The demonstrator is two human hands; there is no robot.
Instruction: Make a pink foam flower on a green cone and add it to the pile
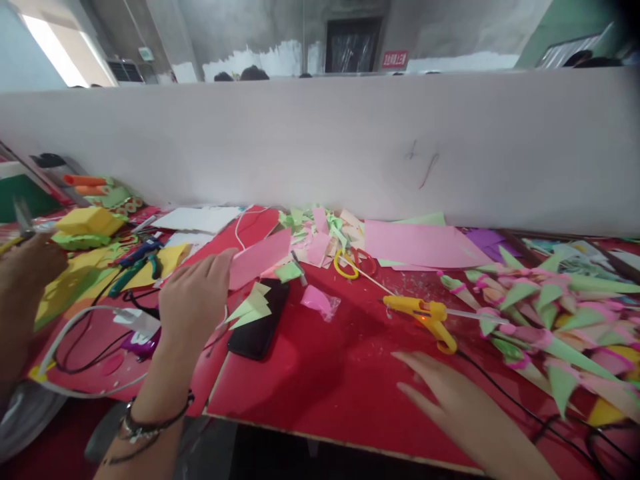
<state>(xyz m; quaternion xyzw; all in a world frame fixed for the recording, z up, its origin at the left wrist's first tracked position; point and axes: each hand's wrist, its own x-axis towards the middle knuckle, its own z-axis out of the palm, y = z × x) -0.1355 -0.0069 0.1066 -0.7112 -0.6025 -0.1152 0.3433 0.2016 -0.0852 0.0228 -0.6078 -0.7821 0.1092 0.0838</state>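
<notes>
Gripping a pink paper strip point(263, 257), the left hand point(195, 293) has its fingers clamped on one end of it, above the table point(310, 400), well back from the front edge; the right hand point(440, 387) is empty, thumb and fingers apart, near the front edge, beside a yellow glue gun point(423, 313). Green paper pieces point(253, 307) lie on a phone point(259, 337), and paper flowers point(550, 307) crowd the table's right end

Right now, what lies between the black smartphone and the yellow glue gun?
In the head view, a small pink piece in clear plastic lies on the red tabletop between smartphone and glue gun.
</notes>
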